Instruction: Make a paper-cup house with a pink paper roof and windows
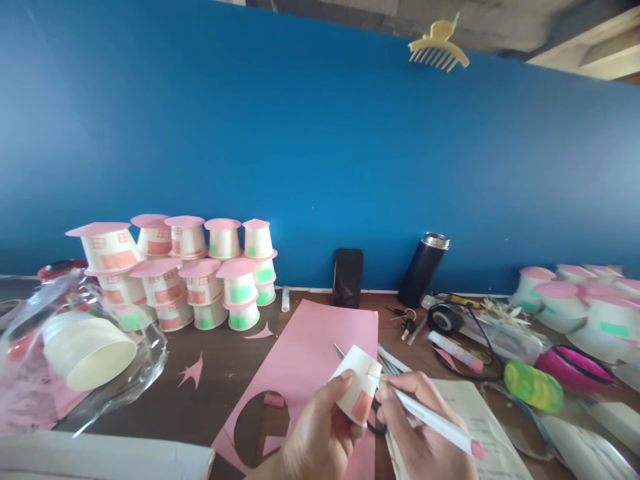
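My left hand [315, 433] is closed around a white paper cup [359, 381] with a pink rectangle stuck on its side, held tilted above the table. My right hand [415, 427] grips a white pen with a pink end [435, 421], its tip touching the cup's side. Under both hands lies a pink paper sheet [313, 353] with a round hole cut out of it. Scissors [377, 393] lie partly hidden behind the cup.
Stacked paper-cup houses with pink roofs [185, 273] stand at the back left, more at the right [575, 300]. A bagged sleeve of plain cups [85, 350] lies left. A phone [348, 277], black flask [423, 269], glue stick [455, 351], tape roll [533, 387] and printed paper [475, 420] surround the hands.
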Demonstrator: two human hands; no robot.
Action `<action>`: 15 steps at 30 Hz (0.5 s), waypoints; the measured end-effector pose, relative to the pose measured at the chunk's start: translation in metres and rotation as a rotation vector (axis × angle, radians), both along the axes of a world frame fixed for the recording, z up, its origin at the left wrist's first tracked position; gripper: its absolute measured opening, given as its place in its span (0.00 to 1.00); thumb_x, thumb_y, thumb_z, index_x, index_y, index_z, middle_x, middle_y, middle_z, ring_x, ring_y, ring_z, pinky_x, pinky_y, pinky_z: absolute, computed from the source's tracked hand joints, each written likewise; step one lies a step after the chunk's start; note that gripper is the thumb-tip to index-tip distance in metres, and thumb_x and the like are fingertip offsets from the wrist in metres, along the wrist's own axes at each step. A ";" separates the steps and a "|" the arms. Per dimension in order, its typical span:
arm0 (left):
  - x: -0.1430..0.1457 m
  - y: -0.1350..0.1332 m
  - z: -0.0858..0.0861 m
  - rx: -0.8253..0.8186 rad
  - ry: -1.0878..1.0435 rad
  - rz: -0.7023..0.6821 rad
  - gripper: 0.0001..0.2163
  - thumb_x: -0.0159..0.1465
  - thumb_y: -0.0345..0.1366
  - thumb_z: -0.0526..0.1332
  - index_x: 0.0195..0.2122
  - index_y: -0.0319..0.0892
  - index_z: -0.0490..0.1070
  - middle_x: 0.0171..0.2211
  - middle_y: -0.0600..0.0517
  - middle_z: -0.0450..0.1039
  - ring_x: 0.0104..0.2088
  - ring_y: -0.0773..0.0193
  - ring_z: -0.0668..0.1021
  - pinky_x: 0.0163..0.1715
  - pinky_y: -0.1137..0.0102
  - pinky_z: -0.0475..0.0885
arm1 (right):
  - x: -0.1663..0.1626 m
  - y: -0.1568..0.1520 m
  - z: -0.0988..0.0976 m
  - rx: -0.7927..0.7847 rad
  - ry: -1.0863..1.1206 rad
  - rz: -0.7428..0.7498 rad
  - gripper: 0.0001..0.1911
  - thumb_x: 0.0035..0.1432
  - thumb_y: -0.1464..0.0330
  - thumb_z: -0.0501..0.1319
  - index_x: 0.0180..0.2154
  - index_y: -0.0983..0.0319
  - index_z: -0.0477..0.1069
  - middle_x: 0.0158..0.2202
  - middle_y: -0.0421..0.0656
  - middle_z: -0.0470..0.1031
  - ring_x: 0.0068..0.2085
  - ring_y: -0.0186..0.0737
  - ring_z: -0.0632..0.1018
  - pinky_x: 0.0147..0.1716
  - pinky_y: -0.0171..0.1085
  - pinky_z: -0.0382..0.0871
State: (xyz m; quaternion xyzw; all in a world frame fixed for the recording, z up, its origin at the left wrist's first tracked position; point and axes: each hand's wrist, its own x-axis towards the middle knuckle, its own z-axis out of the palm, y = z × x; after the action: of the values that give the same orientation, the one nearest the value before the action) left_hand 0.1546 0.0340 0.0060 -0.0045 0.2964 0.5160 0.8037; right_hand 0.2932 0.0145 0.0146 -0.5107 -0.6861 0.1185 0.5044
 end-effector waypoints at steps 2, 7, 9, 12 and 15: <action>0.000 0.000 0.000 -0.004 0.000 0.004 0.03 0.61 0.28 0.65 0.37 0.34 0.74 0.31 0.45 0.80 0.28 0.64 0.81 0.28 0.75 0.76 | 0.000 0.000 -0.001 -0.017 0.008 0.009 0.06 0.64 0.64 0.59 0.35 0.57 0.70 0.22 0.34 0.72 0.21 0.32 0.75 0.21 0.27 0.69; 0.000 0.000 0.000 0.000 0.003 0.004 0.03 0.62 0.28 0.64 0.36 0.33 0.75 0.31 0.44 0.80 0.29 0.64 0.81 0.27 0.75 0.75 | 0.000 -0.001 -0.003 -0.046 0.035 0.024 0.06 0.64 0.63 0.60 0.35 0.57 0.70 0.23 0.35 0.73 0.21 0.33 0.75 0.22 0.28 0.70; 0.000 0.000 0.002 -0.001 0.014 0.004 0.04 0.64 0.28 0.62 0.35 0.31 0.75 0.29 0.44 0.79 0.27 0.65 0.80 0.26 0.76 0.75 | -0.001 -0.001 -0.004 -0.061 0.051 0.023 0.06 0.63 0.63 0.60 0.34 0.57 0.70 0.22 0.35 0.73 0.21 0.33 0.75 0.21 0.28 0.70; 0.000 -0.001 0.004 0.001 0.018 0.004 0.05 0.64 0.28 0.61 0.35 0.31 0.75 0.28 0.45 0.79 0.26 0.66 0.79 0.26 0.75 0.75 | -0.001 -0.002 -0.005 -0.079 0.063 0.025 0.07 0.63 0.62 0.60 0.34 0.58 0.70 0.22 0.36 0.73 0.21 0.34 0.75 0.21 0.29 0.69; -0.001 -0.001 0.004 0.003 0.005 0.005 0.04 0.63 0.28 0.62 0.35 0.31 0.75 0.29 0.44 0.79 0.27 0.65 0.80 0.27 0.76 0.75 | -0.001 -0.001 -0.006 -0.080 0.064 0.028 0.08 0.63 0.62 0.60 0.34 0.58 0.70 0.22 0.36 0.73 0.21 0.34 0.75 0.21 0.29 0.70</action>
State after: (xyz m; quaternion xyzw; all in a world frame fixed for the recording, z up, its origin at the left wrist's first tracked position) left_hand 0.1541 0.0332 0.0102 -0.0029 0.2978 0.5185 0.8015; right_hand 0.2921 0.0136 0.0085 -0.5168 -0.6715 0.1689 0.5035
